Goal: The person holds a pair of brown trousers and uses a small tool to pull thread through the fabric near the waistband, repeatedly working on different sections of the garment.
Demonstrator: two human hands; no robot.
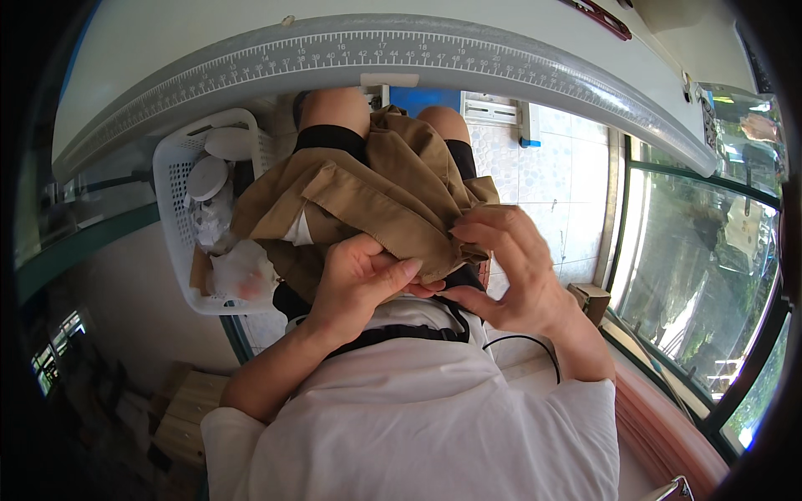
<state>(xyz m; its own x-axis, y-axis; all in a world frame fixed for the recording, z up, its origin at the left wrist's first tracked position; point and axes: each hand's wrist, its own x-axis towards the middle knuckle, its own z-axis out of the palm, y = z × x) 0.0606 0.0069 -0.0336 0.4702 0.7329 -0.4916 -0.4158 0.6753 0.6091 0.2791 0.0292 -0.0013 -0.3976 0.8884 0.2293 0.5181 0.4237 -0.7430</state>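
A tan cloth garment (401,200) with a stitched band lies bunched across my lap. Its exact kind cannot be told from the folds, and a small white patch shows at its left part. My left hand (361,280) pinches the near edge of the cloth between thumb and fingers. At the garment's right end, the fingertips of my right hand (518,271) touch the fabric. The right thumb is spread well away from those fingers, pointing toward the left hand. Whether anything small, such as a needle, is between the right fingers is too fine to make out.
A white table with a grey ruler strip (393,52) along its edge stands just beyond my knees. To the left is a white plastic basket (171,217) with a white jar (209,178) and plastic bags. A black cable (535,341) curves by my right forearm, near a green-framed window (702,275).
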